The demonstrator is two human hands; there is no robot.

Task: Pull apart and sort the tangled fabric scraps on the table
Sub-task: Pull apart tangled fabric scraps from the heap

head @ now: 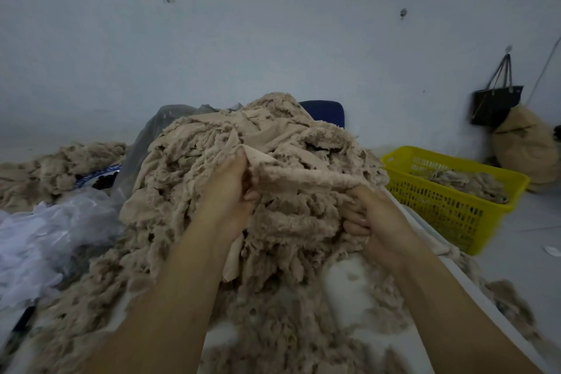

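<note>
A big heap of tangled beige fabric scraps (pixel 212 167) covers the white table (pixel 349 285) in front of me. My left hand (pixel 226 191) pinches the upper edge of one beige scrap (pixel 303 179) near the heap's middle. My right hand (pixel 376 222) grips the same scrap's other end lower and to the right, along with a bunch of frayed pieces. The scrap is stretched between both hands, still lying against the heap.
A yellow plastic basket (pixel 449 212) with some beige scraps stands at the right. Clear and white plastic bags (pixel 45 237) lie at the left, with another beige pile (pixel 54 167) behind. A black bag (pixel 494 106) hangs on the wall above a stuffed beige sack (pixel 528 149).
</note>
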